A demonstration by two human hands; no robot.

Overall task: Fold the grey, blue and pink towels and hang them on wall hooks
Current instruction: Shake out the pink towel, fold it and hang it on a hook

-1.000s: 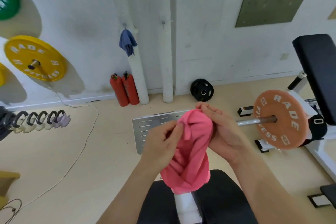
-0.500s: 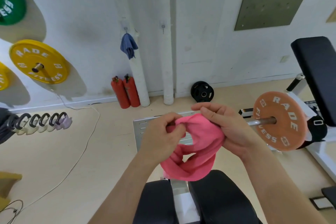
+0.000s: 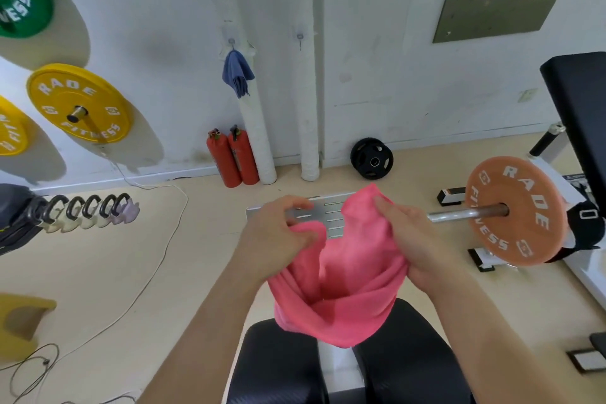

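Note:
I hold the pink towel [image 3: 344,275] in front of me with both hands, above a black padded bench [image 3: 403,367]. My left hand [image 3: 278,233] pinches its left edge with curled fingers. My right hand [image 3: 413,236] grips the right edge, one corner sticking up past the fingers. The cloth sags open between them into a loose pouch. The blue towel [image 3: 237,73] hangs on a wall hook [image 3: 231,41] beside a white pipe. A second hook [image 3: 299,37] to its right is bare. No grey towel is in view.
Two red fire extinguishers [image 3: 233,157] stand at the wall. An orange plate on a barbell [image 3: 515,210] sticks out at the right, near a black bench back [image 3: 580,115]. Yellow and green plates [image 3: 80,103] hang at the left. A slotted metal plate [image 3: 314,213] and cables lie on the floor.
My hands have moved apart, spreading the bunched pink towel open so that it sags between them. The view has tilted slightly down the wall.

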